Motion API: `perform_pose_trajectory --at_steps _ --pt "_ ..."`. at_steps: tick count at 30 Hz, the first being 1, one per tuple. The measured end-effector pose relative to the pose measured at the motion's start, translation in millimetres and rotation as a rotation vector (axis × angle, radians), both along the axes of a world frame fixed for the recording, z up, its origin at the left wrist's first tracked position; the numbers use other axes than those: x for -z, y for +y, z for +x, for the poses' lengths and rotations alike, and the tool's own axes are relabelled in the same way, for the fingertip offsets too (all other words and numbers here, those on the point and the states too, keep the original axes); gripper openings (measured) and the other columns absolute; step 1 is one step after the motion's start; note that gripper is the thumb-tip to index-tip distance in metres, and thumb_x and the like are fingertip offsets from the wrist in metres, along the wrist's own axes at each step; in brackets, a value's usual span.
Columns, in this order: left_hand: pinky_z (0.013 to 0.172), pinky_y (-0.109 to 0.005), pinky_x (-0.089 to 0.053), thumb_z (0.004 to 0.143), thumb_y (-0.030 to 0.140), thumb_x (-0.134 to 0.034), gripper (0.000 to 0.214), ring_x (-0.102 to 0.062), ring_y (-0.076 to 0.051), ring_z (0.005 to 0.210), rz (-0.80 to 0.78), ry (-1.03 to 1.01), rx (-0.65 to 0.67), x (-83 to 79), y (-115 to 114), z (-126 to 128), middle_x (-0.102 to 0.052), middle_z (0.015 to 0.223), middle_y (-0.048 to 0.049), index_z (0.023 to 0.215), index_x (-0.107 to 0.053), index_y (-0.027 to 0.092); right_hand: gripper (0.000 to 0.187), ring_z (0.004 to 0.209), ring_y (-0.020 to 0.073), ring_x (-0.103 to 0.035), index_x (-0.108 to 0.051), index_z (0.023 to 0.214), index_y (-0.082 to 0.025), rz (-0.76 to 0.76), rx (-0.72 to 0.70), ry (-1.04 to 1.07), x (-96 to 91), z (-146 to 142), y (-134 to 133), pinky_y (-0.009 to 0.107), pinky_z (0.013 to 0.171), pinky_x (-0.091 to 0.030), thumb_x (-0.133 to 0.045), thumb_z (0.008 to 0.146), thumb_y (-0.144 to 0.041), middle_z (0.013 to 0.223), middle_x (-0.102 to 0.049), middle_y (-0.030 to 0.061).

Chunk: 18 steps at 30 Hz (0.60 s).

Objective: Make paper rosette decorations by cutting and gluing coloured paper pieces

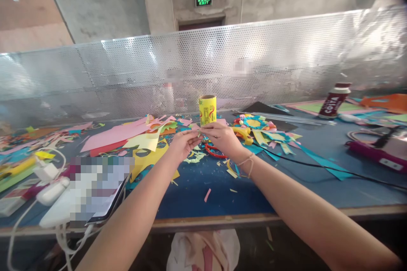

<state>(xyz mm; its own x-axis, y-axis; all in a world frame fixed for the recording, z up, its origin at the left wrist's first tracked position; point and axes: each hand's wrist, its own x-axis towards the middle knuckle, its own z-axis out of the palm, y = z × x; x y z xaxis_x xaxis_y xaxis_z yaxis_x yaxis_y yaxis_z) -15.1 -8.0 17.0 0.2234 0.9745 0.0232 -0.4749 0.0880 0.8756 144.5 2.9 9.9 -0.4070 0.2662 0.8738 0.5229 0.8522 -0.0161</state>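
My left hand [185, 143] and my right hand [222, 139] meet above the middle of the table, fingertips pinched close together. Whatever small thing lies between them is too hidden to make out; it may be a scrap of paper. Just behind the fingers stands a yellow tape roll or tube [208, 111], upright. A red loop, like a scissor handle [213, 151], shows under my right hand. To its right lie a yellow-handled tool [245, 135] and a paper flower ring [254, 123]. Left of my hands are a pink paper sheet [116, 135] and a yellow sheet with cut-outs [149, 159].
A tablet or phone [110, 203] and a white charger [47, 171] with cables lie at the left. A black cable [305, 163] crosses the right side toward a purple power strip [375, 156]. A brown bottle [333, 101] stands before the perforated metal panel [127, 80].
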Motion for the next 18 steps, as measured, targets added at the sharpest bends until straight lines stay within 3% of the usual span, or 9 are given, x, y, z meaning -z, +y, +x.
perform_pose_trajectory --at_steps 10,18 --pt "0.067 -0.022 -0.05 0.068 0.006 -0.06 0.005 -0.062 -0.011 0.064 0.014 -0.001 0.022 0.7 -0.7 0.2 -0.065 0.065 -0.0046 0.069 -0.062 0.009 0.016 0.081 0.0141 -0.059 -0.064 0.085 -0.018 -0.066 -0.016 0.053 -3.0 -2.9 -3.0 0.03 0.075 -0.052 -0.05 0.081 -0.014 0.084 -0.064 0.0052" --pt "0.069 -0.021 -0.049 0.07 0.005 -0.058 0.006 -0.062 -0.01 0.063 -0.002 -0.022 0.019 0.1 -1.2 1.7 -0.063 0.062 -0.0031 0.067 -0.061 0.009 0.017 0.087 0.0142 -0.058 -0.062 0.089 -0.016 0.057 -0.025 -0.126 -7.7 5.7 -3.1 0.028 0.076 -0.052 -0.046 0.085 -0.017 0.093 -0.062 0.0075"
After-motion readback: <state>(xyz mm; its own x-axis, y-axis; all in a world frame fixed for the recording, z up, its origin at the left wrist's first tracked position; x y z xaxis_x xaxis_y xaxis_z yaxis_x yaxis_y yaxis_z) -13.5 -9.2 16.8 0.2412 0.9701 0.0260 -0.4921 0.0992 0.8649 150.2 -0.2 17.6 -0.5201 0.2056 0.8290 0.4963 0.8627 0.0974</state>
